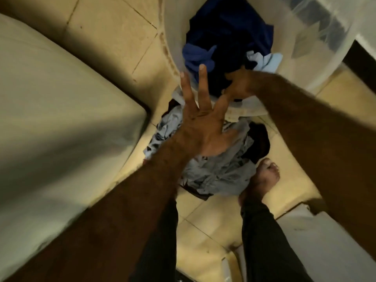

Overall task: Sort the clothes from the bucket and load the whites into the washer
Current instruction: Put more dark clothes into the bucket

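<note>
Sorting, by the look of it, not loading yet. Reaching into the translucent plastic bucket (317, 37) with the right hand (241, 84), curled into a dark navy garment (227, 27) at the near rim and seemingly gripping it, though blurred. Holding the left hand (200, 127) open and empty, spread flat above the near rim and over a grey-blue patterned garment (219, 169) on the tiled floor (105, 31). Next, probably: lifting the navy piece clear of the rim and dropping it with the coloureds on the floor, then digging on for whites. Calls for a firm upward pull without dragging the bucket along. Counting: one bucket; inside it at least three pieces, namely the navy one, a mid-blue cloth (196, 55) and a pale blue cloth (268, 60). On the floor just beside the bucket at least two, the patterned one and a dark garment (259, 143). No plainly white piece to be made out. One white appliance (61, 102) to the left, perhaps the washer; cannot tell. Two hands, one bare foot (266, 174).
</note>
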Available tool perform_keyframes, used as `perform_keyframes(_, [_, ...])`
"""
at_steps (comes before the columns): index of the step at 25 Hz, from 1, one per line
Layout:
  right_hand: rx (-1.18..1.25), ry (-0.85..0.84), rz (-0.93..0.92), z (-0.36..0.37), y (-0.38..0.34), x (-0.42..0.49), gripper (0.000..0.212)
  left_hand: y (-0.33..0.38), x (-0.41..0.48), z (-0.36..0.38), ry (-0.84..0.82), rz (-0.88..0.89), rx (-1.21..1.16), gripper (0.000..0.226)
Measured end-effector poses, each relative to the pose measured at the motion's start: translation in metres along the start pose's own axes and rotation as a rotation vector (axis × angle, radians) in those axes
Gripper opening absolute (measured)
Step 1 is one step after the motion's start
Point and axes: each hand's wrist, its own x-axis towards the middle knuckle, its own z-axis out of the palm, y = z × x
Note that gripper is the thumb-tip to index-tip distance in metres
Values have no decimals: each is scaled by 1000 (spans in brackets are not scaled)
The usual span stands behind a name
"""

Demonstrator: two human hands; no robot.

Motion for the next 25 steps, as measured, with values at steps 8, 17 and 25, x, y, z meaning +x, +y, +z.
perform_keyframes(8, [249,1100,-210,82,-10,-140,23,0,-49,48,535,-167,-322,47])
perform_keyframes(17, [573,248,108,221,-9,-85,65,-21,-69,155,-236,-401,-201,75])
perform_keyframes(25, [1398,368,361,198,-7,-93,15,16,-91,125,35,-211,-388,35])
